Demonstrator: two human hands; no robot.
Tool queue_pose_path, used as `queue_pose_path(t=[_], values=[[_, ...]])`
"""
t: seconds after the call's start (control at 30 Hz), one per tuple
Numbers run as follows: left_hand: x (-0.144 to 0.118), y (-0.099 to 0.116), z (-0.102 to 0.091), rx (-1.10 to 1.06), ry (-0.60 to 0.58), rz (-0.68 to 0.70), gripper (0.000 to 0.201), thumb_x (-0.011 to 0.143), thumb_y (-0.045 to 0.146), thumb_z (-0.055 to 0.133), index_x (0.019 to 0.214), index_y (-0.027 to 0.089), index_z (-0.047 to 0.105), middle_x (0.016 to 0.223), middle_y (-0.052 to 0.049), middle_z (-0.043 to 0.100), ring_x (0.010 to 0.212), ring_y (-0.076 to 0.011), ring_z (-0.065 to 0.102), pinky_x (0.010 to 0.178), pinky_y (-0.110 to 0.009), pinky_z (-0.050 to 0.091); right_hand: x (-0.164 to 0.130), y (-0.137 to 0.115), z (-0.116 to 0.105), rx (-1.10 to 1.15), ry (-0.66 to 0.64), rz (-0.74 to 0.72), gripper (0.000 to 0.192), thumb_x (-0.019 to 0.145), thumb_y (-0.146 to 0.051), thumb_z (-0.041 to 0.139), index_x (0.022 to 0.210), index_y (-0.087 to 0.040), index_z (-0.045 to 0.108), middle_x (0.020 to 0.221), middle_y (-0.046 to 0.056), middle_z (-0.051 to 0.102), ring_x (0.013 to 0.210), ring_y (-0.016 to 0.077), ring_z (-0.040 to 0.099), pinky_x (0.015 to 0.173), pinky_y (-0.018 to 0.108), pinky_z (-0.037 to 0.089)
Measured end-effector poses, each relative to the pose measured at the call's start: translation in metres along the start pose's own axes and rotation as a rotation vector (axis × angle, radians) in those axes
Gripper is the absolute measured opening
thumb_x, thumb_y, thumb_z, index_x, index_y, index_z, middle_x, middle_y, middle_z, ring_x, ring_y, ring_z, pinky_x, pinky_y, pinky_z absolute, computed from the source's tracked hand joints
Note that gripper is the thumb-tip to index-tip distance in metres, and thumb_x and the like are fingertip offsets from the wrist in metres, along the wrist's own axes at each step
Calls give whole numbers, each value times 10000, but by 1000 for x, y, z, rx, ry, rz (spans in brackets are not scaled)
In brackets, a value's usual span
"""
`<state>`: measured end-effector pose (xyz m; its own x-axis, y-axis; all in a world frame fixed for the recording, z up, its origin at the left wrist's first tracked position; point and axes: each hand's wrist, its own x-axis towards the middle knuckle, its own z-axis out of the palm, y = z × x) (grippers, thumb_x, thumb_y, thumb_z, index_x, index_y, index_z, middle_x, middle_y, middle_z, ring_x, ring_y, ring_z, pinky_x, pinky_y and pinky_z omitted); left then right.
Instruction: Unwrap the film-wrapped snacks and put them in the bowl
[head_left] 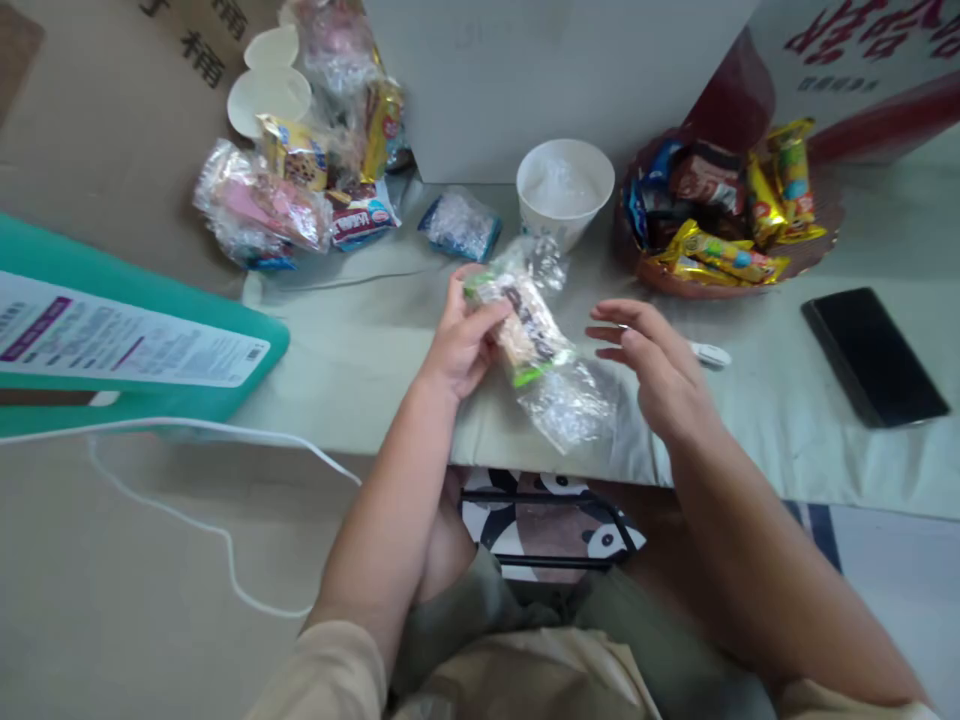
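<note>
My left hand [469, 335] grips a small snack packet [529, 320], its thumb lying across the front. The packet is pale with dark print and green ends, and loose clear plastic wrap [570, 405] spreads from its upper and lower ends. To the right of it, my right hand [652, 360] hovers with fingers stretched and apart, touching nothing that I can see. Partly behind that hand lies a small white object [711, 355], its kind unclear. A white paper cup [566, 195] holding crumpled clear plastic stands just beyond the packet.
A basket [829, 235] of wrapped snacks sits at the right, near a black phone [874, 355]. Another wrapped packet [460, 225] lies left of the cup. Bagged snacks [300, 190] pile up farther left. A green container [150, 330] and white cable [247, 428] border the left side.
</note>
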<state>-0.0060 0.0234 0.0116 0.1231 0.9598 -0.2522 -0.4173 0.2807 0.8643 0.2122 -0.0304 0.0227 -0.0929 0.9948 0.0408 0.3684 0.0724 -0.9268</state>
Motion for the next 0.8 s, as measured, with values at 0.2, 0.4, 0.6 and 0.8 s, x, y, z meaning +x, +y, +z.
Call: queue_pose_path(t=[0.2, 0.4, 0.6, 0.8], values=[[5, 2, 4, 32, -83, -92, 553, 734, 310, 808, 1173, 340, 474, 840, 41, 619, 649, -130, 626, 615, -254, 508, 2, 30, -11, -132, -173, -287, 855, 809, -556, 756, 1542, -309, 391, 1635, 159, 385, 1529, 379, 386, 1148, 584, 463], [-6, -10, 31, 152, -164, -173, 496, 749, 300, 824, 1125, 325, 500, 852, 23, 643, 601, -129, 606, 556, -247, 496, 3, 25, 4, -44, -204, -375, 843, 775, -640, 788, 1507, -375, 464, 1692, 101, 316, 1583, 353, 315, 1228, 592, 382], [-9, -15, 30, 260, -315, -71, 360, 757, 342, 826, 1031, 286, 600, 931, 14, 638, 732, -120, 608, 647, -220, 485, 1, 25, 0, -39, -160, -357, 431, 827, -608, 744, 1120, -293, 767, 1725, 43, 256, 1584, 363, 312, 1248, 559, 367], [-11, -12, 30, 382, -353, -60, 174, 789, 259, 733, 941, 251, 648, 814, 28, 578, 653, -96, 499, 595, -195, 407, 5, 25, 3, -111, 21, -358, 189, 895, -432, 694, 818, -261, 723, 1315, 86, 656, 1379, 302, 563, 1191, 540, 435]])
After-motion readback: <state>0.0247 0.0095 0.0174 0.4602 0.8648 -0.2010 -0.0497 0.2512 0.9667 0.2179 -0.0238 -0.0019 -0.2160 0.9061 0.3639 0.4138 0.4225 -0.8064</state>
